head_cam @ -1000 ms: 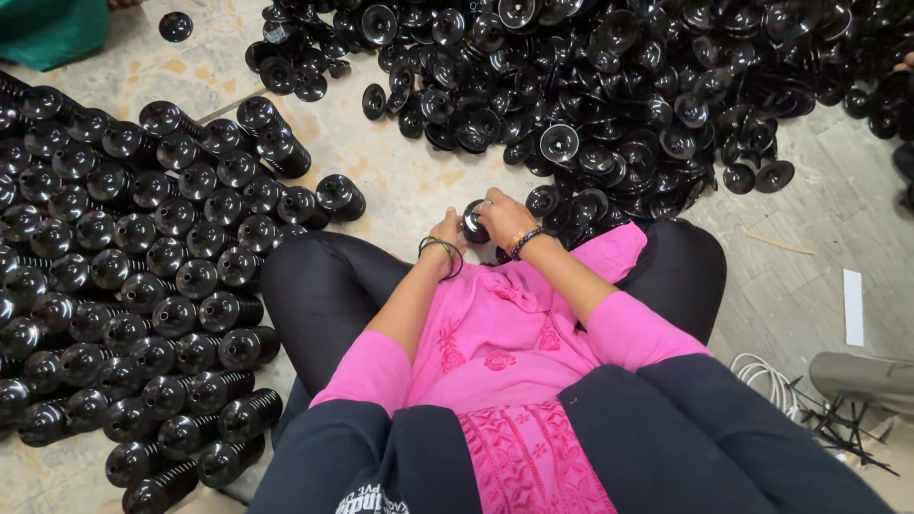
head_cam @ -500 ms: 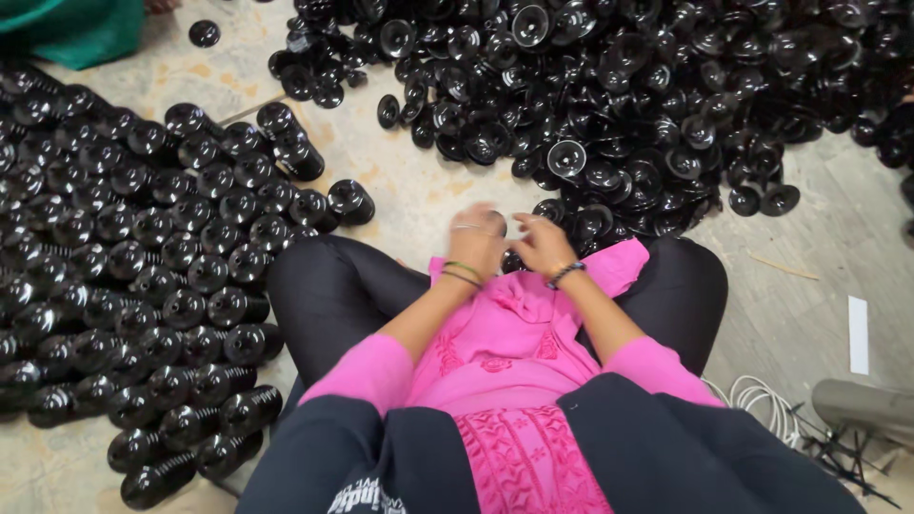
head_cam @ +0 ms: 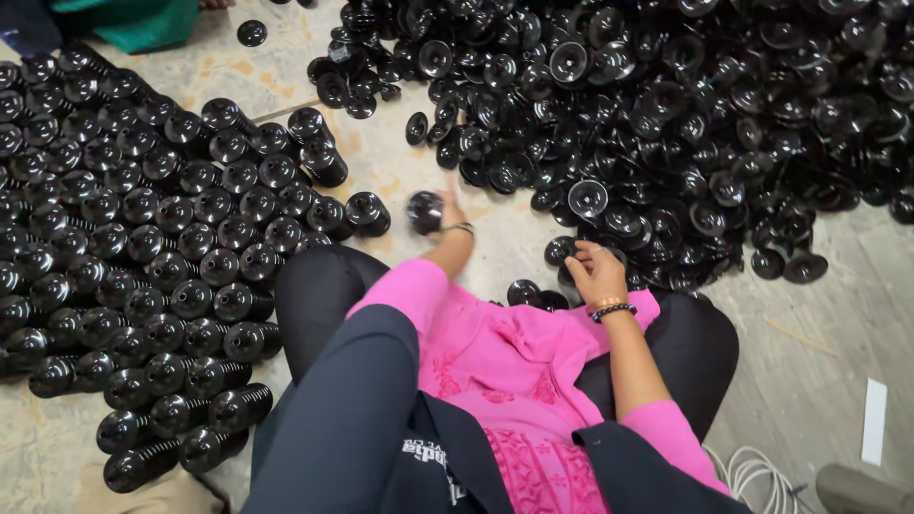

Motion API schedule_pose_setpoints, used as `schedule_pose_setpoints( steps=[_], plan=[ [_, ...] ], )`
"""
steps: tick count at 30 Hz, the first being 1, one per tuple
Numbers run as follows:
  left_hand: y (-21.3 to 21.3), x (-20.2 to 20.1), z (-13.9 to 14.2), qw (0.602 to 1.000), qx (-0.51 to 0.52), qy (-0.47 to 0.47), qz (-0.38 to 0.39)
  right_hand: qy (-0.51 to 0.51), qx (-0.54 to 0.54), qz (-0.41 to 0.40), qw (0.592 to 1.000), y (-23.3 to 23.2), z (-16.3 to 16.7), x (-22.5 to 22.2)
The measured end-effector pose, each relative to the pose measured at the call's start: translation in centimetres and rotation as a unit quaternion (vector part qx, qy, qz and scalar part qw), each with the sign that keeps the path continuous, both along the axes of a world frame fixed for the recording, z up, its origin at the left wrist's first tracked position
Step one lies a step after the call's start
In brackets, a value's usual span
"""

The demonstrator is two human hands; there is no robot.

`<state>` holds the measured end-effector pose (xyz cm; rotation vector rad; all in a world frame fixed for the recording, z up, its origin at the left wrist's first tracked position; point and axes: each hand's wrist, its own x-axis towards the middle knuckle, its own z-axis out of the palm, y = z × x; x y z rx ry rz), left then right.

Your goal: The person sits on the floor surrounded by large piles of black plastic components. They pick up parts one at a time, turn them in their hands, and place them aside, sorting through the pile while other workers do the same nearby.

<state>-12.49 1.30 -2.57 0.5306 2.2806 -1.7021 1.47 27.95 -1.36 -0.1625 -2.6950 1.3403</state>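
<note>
I sit on the floor with black round plastic parts all around. My left hand [head_cam: 446, 211] is stretched forward and grips a short stack of black parts [head_cam: 425, 211], close to the nearest stack [head_cam: 367, 213] of the ordered rows [head_cam: 143, 257] on the left. My right hand [head_cam: 595, 271] rests with curled fingers at the near edge of the loose heap of black discs [head_cam: 666, 124], touching the discs there; I cannot tell whether it holds one. Bracelets are on both wrists.
A green cloth [head_cam: 124, 24] lies at the far left. A lone disc [head_cam: 251, 32] sits on the bare floor near it. White cable [head_cam: 752, 476] and a white strip [head_cam: 873, 421] lie at the lower right. My knees in black trousers frame the space.
Both hands were together in front of me holding a part. The left hand has moved out to the left with the stack, and the right hand has gone to the heap's edge.
</note>
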Motion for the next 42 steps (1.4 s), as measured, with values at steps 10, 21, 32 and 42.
schedule_pose_setpoints(
  steps=[10, 21, 32, 42],
  plan=[
    [-11.7, -5.6, -0.2, 0.986, -0.016, -0.047, 0.161, -0.049, -0.017, 0.05, 0.997, -2.6, -0.7, -3.4],
    [-23.3, -8.9, -1.1, 0.928, -0.044, -0.042, 0.367, -0.08, 0.004, 0.045, 0.996, -3.7, -1.7, -3.4],
    [-33.4, -6.2, 0.2, 0.861, 0.067, 0.008, 0.505, -0.119, 0.017, 0.054, 0.991, -4.8, -2.4, -4.3],
    [-38.6, -2.0, 0.7, 0.872, 0.054, -0.024, 0.487, -0.162, 0.043, 0.125, 0.978, -6.9, -3.4, -4.0]
  ],
)
